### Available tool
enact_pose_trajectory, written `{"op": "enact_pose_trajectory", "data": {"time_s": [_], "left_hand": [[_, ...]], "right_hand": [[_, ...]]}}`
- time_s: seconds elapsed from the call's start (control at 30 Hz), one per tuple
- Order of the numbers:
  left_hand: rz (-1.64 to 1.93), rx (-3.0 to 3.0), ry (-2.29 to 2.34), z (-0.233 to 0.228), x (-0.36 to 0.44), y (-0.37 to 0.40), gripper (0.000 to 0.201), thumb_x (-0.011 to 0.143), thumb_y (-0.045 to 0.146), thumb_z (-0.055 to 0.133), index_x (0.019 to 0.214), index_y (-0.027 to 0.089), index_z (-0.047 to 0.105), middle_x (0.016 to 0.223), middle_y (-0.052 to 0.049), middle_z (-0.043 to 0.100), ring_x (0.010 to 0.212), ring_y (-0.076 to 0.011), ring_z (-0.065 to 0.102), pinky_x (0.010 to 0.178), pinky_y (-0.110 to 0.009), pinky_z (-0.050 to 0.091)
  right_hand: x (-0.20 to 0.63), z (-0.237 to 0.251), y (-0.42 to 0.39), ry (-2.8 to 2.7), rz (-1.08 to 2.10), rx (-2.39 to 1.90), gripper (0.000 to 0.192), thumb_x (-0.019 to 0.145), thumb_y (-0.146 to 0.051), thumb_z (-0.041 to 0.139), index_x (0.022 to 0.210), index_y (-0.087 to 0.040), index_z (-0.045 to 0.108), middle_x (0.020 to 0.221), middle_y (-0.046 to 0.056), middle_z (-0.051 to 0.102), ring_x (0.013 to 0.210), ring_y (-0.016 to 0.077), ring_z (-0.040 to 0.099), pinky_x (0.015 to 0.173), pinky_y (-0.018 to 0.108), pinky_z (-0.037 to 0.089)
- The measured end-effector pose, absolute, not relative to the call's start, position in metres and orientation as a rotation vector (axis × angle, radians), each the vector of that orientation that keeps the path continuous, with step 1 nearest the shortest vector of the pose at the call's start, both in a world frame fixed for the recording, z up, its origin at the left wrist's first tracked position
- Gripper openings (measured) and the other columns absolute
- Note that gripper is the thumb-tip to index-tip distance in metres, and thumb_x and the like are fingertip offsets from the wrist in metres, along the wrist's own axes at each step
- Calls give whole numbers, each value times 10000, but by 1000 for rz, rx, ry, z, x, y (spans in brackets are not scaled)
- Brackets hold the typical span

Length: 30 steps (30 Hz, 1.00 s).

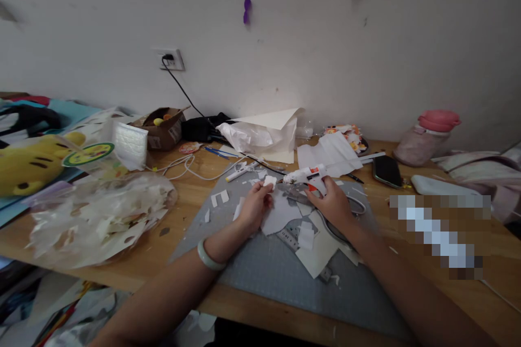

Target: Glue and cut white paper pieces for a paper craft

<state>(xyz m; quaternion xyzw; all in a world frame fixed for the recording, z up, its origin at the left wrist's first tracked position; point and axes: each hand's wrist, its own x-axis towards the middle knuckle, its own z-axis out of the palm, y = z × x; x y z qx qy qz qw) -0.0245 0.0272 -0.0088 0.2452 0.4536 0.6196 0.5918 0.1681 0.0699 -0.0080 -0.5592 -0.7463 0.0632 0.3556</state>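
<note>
My right hand (331,203) is wrapped round the handle of a white hot glue gun (306,174) with an orange trigger. A long clear glue stick (345,165) sticks out of its back end. The nozzle points left, toward a small white piece of paper (269,181) pinched in my left hand (255,205). Nozzle and piece are close; whether they touch I cannot tell. Below both hands, white paper scraps (280,214) and a metal ruler (288,238) lie on a grey cutting mat (260,276).
A white utility knife (240,172) lies at the mat's back edge. Left are a plastic bag of scraps (101,222) and a cardboard box (163,133). A phone (386,171) and pink-lidded jar (425,138) stand right. A white cable (183,168) crosses the table.
</note>
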Motion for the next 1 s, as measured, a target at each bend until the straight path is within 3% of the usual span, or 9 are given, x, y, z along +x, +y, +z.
{"op": "enact_pose_trajectory", "data": {"time_s": [1.0], "left_hand": [[1418, 592, 1088, -7, -23, 27, 256, 616, 284, 681, 689, 192, 453, 533, 87, 447, 410, -49, 388, 431, -184, 298]], "right_hand": [[170, -13, 73, -1918, 201, -1449, 437, 715, -550, 542, 952, -182, 546, 871, 128, 673, 820, 310, 638, 655, 358, 449]]}}
